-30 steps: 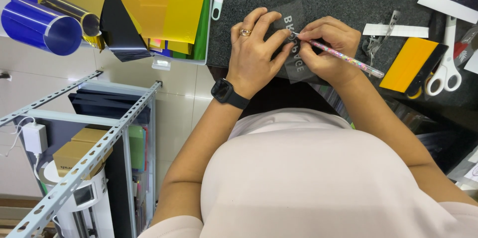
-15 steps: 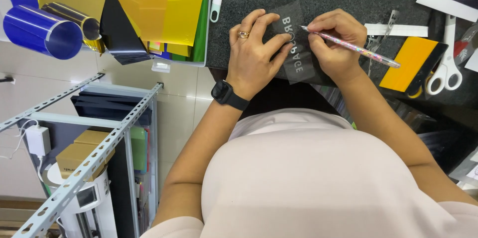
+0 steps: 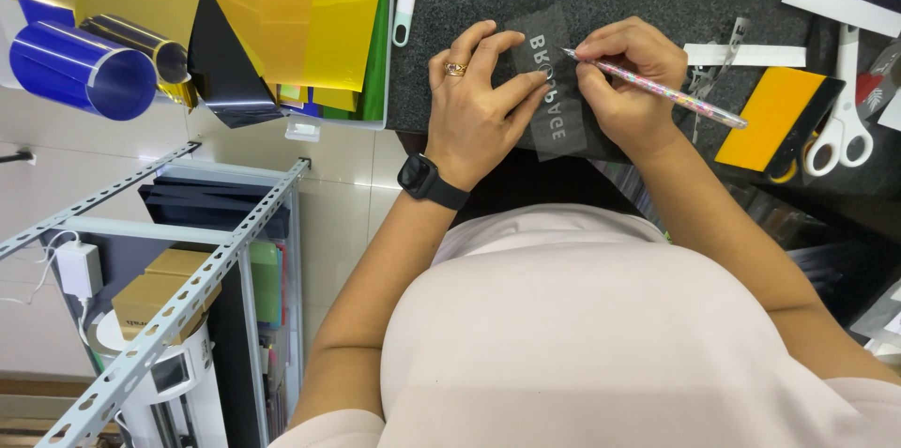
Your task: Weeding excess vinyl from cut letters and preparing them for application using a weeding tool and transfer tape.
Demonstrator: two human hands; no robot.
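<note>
On the dark speckled worktop: weeding a clear lettered sheet, its lower edge hidden behind both hands.
Left hand pressed flat on the sheet, grasping nothing; right hand pinched a patterned weeding pen, tip touching the sheet between the hands; tool end indistinct.

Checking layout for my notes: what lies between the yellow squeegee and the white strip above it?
In the head view, bare dark mat separates the yellow squeegee from the white strip; nothing lies between.
</note>
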